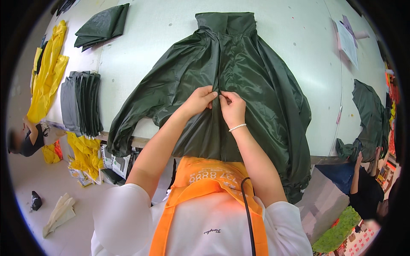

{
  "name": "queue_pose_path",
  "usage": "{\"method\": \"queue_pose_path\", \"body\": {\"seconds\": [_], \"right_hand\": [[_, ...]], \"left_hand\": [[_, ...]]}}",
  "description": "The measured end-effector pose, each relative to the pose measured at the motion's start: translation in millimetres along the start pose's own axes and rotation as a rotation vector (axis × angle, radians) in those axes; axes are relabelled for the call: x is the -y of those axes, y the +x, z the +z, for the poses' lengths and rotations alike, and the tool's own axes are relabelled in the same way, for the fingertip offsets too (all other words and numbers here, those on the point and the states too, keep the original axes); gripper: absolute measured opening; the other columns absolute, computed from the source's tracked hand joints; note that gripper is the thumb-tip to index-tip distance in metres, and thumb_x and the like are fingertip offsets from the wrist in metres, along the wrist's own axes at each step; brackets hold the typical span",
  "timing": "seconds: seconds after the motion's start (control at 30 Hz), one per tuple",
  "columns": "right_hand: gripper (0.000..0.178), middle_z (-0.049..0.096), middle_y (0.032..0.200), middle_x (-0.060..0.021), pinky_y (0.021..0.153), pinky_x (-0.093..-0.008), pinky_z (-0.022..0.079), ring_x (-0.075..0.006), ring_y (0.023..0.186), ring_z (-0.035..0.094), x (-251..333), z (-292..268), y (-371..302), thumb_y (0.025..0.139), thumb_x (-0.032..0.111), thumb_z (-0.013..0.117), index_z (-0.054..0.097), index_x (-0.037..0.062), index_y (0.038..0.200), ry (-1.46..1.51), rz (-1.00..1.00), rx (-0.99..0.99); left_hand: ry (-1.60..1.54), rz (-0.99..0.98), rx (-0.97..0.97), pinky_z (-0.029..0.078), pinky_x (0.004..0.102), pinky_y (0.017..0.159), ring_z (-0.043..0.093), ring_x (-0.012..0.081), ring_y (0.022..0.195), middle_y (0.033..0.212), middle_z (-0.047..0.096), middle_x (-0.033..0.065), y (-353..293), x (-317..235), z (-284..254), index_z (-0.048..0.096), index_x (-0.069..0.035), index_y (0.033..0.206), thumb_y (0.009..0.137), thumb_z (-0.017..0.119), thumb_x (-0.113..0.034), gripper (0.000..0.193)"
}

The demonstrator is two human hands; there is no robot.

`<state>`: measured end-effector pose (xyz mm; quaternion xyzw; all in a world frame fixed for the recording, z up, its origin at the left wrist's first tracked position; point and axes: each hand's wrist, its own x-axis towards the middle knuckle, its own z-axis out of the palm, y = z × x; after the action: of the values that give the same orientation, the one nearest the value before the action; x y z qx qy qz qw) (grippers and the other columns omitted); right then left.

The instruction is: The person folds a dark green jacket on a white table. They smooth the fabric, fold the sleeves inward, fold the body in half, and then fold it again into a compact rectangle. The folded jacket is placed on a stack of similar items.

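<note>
A shiny dark green rain jacket (pixel 260 98) lies spread on the pale table, its collar at the far side and its lower hem hanging over the near edge toward me. The sleeves reach out to the left and right. Along the jacket's middle front opening, my left hand (pixel 200 101) pinches the left edge between thumb and fingers. Close beside it, my right hand (pixel 233 109), with a white bead bracelet at the wrist, pinches the right edge of the same opening. Whether small fasteners sit under the fingertips is hidden.
Left on the table (pixel 145 34) are a folded dark green garment (pixel 102 26), a stack of dark folded pieces (pixel 81 102) and a yellow garment (pixel 50 72) near another person. At right lie papers (pixel 347 42) and a dark green garment (pixel 370 115) by a co-worker's hands (pixel 358 164).
</note>
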<state>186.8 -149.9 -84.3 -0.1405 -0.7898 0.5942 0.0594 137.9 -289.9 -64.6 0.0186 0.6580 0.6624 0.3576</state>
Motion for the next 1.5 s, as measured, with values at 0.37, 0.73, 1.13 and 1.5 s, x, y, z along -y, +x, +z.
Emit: {"method": "queue_pose_path", "body": {"seconds": [0.37, 0.73, 1.13, 1.5], "right_hand": [[0.018, 0.065, 0.074, -0.0118, 0.058, -0.0256, 0.047, -0.0159, 0.060, 0.060, 6.6, -3.0, 0.0, 0.077, 0.010, 0.071, 0.064, -0.0050, 0.085, 0.016, 0.129, 0.125], [0.075, 0.021, 0.148, -0.0238, 0.099, -0.0657, 0.023, -0.0413, 0.135, 0.023, -50.9, -157.1, -35.7, 0.087, 0.050, 0.052, 0.020, 0.0194, 0.147, -1.177, 0.279, -0.046], [0.072, 0.015, 0.152, -0.0183, 0.104, -0.0612, 0.020, -0.0361, 0.138, 0.017, -80.0, -181.2, 185.0, 0.089, 0.061, 0.038, 0.021, 0.0223, 0.147, -1.320, 0.053, -0.186], [0.022, 0.062, 0.080, -0.0165, 0.056, -0.0325, 0.047, -0.0244, 0.060, 0.059, 16.5, -87.8, -16.3, 0.078, 0.015, 0.068, 0.057, -0.0030, 0.085, -0.307, 0.295, 0.196]], "left_hand": [[-0.278, 0.024, -0.226, 0.043, 0.0305, 0.054, 0.051, 0.0188, 0.058, 0.071, 0.052, 0.0052, -2.9, 24.3, 12.6, 0.048, -0.006, 0.090, 0.093, 0.044, -0.023, 0.018], [1.428, -0.060, -0.724, 0.011, 0.0598, 0.108, 0.015, 0.0404, 0.138, 0.151, 0.021, 0.0143, -115.3, 74.0, -41.9, 0.036, -0.014, 0.141, 0.080, 0.060, -0.050, 0.076], [1.613, 0.188, -0.827, 0.015, 0.0600, 0.107, 0.018, 0.0340, 0.139, 0.151, 0.023, 0.0115, 90.0, -1.1, -132.4, 0.032, -0.022, 0.143, 0.085, 0.046, -0.061, 0.071], [1.225, -0.144, -0.137, 0.052, 0.0399, 0.059, 0.065, 0.0319, 0.067, 0.065, 0.064, 0.0149, 27.9, -9.1, 60.8, 0.067, -0.002, 0.065, 0.077, 0.060, -0.058, 0.057]]}}
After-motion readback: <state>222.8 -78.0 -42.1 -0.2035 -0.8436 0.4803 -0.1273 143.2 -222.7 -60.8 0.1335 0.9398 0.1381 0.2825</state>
